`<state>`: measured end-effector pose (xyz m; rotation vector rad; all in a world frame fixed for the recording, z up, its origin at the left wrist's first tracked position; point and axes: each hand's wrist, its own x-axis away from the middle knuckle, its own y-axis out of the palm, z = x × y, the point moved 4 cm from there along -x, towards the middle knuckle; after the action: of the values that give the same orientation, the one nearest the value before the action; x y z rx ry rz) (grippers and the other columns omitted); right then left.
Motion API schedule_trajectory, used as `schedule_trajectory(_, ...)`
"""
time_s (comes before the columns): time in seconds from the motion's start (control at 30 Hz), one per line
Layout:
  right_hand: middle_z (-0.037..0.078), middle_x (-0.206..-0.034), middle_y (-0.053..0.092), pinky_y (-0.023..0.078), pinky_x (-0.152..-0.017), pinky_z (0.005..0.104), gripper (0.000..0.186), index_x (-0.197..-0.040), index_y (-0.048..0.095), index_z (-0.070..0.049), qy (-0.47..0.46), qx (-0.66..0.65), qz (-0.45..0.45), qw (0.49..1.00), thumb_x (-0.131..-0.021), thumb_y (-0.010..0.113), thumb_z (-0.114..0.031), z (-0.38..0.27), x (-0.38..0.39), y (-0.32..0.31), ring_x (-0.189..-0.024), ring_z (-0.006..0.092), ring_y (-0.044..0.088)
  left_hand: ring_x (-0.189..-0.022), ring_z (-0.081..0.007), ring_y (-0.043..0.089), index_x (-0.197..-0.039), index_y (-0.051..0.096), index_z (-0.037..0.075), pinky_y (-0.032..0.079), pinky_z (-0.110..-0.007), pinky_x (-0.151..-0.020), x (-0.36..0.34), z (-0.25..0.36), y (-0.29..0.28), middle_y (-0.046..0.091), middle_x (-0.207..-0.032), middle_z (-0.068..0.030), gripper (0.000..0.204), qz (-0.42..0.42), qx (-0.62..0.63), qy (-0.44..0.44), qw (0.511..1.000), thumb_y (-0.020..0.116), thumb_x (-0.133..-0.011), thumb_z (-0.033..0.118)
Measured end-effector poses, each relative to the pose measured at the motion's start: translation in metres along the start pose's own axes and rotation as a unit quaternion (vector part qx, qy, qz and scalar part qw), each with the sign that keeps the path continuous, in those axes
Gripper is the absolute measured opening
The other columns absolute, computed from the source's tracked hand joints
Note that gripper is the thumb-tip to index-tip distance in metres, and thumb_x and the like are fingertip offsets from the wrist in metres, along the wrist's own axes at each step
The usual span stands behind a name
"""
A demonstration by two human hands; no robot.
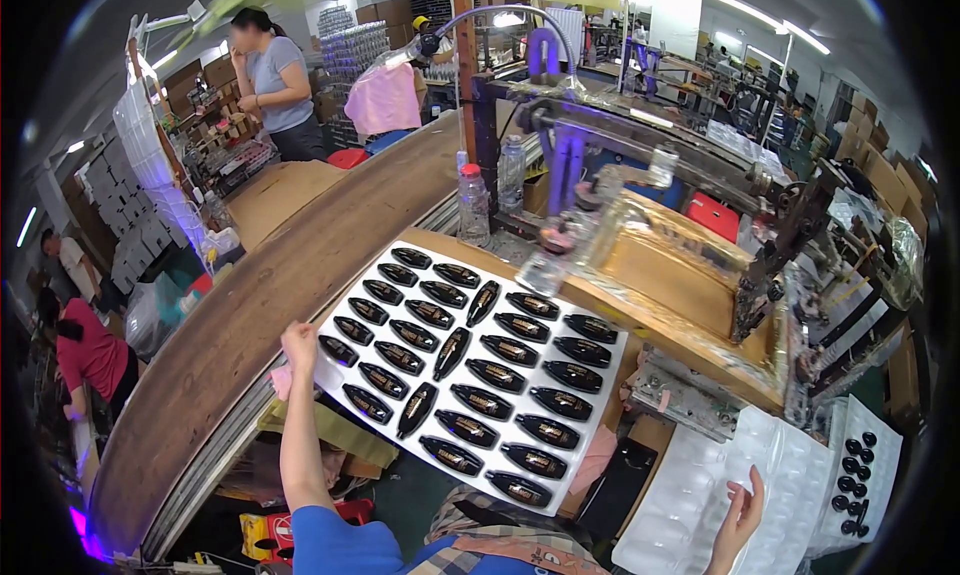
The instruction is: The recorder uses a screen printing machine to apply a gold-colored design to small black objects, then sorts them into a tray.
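Observation:
In front of me a white tray lies tilted, filled with rows of glossy black, pointed oval pieces that carry gold print. My left hand is closed at the tray's left edge, fingers curled against the rim; a scrap of pink cloth shows just below it. Low on the right, my right hand is open with fingers apart and nothing in it. It is over a white plastic tray with moulded hollows.
A printing machine with a gold-coloured screen frame stands beyond the tray. A curved brown conveyor belt runs along the left. A red-capped jar stands at the machine. Small black round parts sit at right. Other people are further off.

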<state>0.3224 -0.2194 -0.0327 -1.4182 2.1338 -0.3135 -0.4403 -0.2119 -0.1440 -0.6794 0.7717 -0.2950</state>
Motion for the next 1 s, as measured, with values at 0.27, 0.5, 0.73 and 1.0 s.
schedule_trajectory(0.27,0.012,-0.097,0.057,0.045,-0.07,0.0275,0.024,-0.104,0.052,0.003,-0.011,-0.034,0.005,0.999,-0.081,0.046,-0.001,-0.003,-0.006,0.018,-0.077,0.0186,0.059,-0.08,-0.0203,0.057,-0.088,0.06,0.001,0.044,-0.028,-0.072,0.057,0.277,0.001,0.06,-0.085,-0.0116,0.013,-0.212,0.311,0.134,0.917,0.054,-0.078,0.006)
schedule_trajectory(0.5,0.012,-0.078,0.062,0.044,-0.071,0.0271,0.017,-0.092,0.058,0.002,-0.099,0.033,-0.03,0.994,-0.078,0.049,0.001,-0.045,0.01,0.013,-0.072,0.0194,0.06,-0.098,-0.0303,0.051,-0.101,0.053,0.0,0.039,-0.035,-0.083,0.144,0.484,0.016,0.057,-0.095,-0.0185,0.027,-0.403,0.401,0.312,0.761,0.051,-0.077,0.012)
schedule_trajectory(0.73,0.012,-0.076,0.062,0.044,-0.068,0.0262,0.016,-0.089,0.059,0.003,-0.05,0.045,0.014,0.998,-0.079,0.047,0.0,-0.035,0.04,-0.012,-0.072,0.0187,0.06,-0.091,-0.022,0.055,-0.102,0.052,0.0,0.041,-0.03,-0.08,0.154,0.522,0.044,0.058,-0.094,-0.0134,0.028,-0.217,0.53,0.418,0.705,0.054,-0.077,0.012)
schedule_trajectory(1.0,0.014,-0.077,0.062,0.046,-0.066,0.0275,0.015,-0.09,0.059,0.002,-0.064,-0.004,-0.015,0.998,-0.079,0.049,0.001,-0.041,0.036,0.006,-0.072,0.0224,0.061,-0.09,-0.0186,0.055,-0.104,0.051,0.0,0.042,-0.028,-0.078,0.13,0.509,0.045,0.058,-0.095,-0.0125,0.029,-0.327,0.61,0.241,0.68,0.055,-0.077,0.011)
